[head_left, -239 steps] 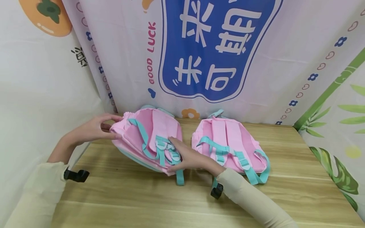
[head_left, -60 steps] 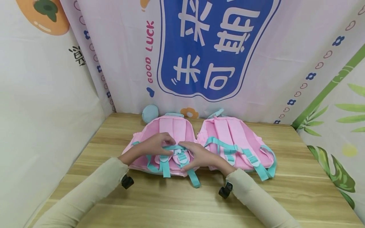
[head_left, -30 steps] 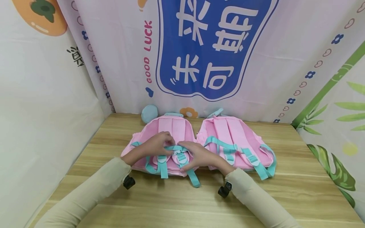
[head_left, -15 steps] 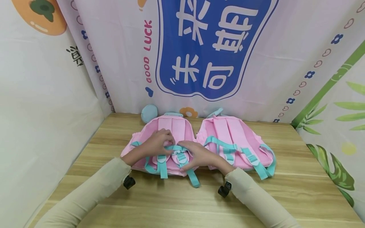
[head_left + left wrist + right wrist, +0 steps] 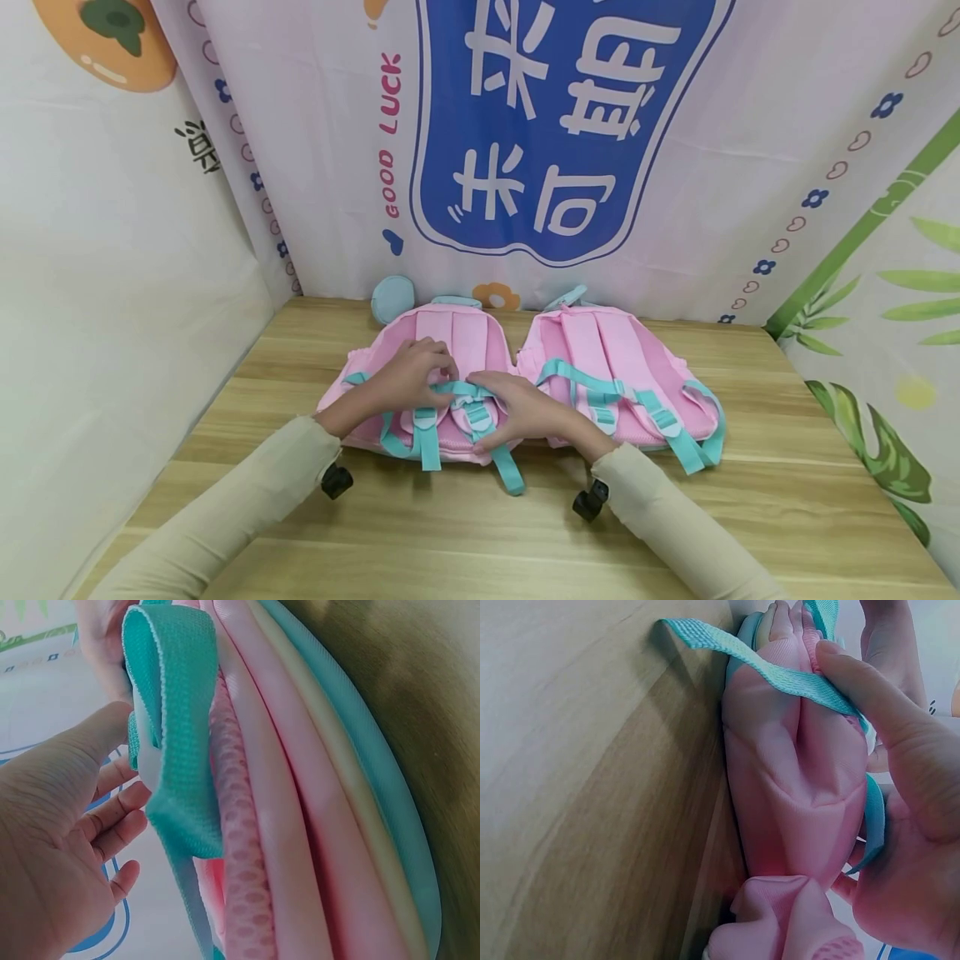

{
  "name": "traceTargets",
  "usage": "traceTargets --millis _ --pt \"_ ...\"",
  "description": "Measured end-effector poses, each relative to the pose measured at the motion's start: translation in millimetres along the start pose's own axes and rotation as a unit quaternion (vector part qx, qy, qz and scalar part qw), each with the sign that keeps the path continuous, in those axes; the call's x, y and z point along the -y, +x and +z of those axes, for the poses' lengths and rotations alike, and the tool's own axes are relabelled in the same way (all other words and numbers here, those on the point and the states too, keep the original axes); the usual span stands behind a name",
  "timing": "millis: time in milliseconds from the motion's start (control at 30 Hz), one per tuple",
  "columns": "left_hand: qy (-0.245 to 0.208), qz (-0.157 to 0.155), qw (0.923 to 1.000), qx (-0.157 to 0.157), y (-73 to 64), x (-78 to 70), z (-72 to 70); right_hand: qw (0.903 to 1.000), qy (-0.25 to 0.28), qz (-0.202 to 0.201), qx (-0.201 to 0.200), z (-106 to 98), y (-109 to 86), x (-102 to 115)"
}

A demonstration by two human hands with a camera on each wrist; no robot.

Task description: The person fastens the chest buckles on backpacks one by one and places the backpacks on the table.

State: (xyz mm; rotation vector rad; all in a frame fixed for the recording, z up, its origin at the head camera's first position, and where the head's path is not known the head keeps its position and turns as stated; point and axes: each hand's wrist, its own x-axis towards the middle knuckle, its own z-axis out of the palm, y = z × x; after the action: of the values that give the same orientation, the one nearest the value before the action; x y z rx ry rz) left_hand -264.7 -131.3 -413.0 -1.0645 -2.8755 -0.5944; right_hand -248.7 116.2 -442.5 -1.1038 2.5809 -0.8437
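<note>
Two pink backpacks lie side by side, straps up, on the wooden table. Both hands are at the lower middle of the left backpack (image 5: pixel 401 329). My left hand (image 5: pixel 408 375) pinches its teal cross strap (image 5: pixel 452 388) by the white buckle (image 5: pixel 465 401). In the left wrist view, the left thumb is at the teal webbing (image 5: pixel 180 712), the other fingers loosely bent. Across from it, my right hand (image 5: pixel 517 406) curves over the strap's other end, thumb reaching toward the backpack's lower edge. In the right wrist view, a teal loop (image 5: pixel 875 821) crosses its palm; its fingertips are partly hidden.
Touching on the right is the second pink backpack (image 5: pixel 615 342), with teal straps trailing over its front edge. A round light-blue pouch (image 5: pixel 393 300) stands behind the left backpack. Printed cloth (image 5: pixel 315 167) hangs behind and beside the wooden table (image 5: pixel 420 542).
Eight seconds ago the left backpack was tilted, my left hand at its side; now it lies flat beside the other, both hands at its cross strap. Over the last two seconds hardly anything moves.
</note>
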Motion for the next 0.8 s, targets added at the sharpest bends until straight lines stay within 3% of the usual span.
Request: traceTargets --millis 433,800 --pt "-0.008 -0.004 0.9997 0.021 4.4 -5.2 2.9 0.9999 0.005 -0.014 -0.001 -0.4 -0.9 2.8" --pt "-0.021 0.014 0.9994 0.022 6.2 -9.5 2.8 0.9998 0.007 -0.016 -0.007 1.2 0.5 -0.8"
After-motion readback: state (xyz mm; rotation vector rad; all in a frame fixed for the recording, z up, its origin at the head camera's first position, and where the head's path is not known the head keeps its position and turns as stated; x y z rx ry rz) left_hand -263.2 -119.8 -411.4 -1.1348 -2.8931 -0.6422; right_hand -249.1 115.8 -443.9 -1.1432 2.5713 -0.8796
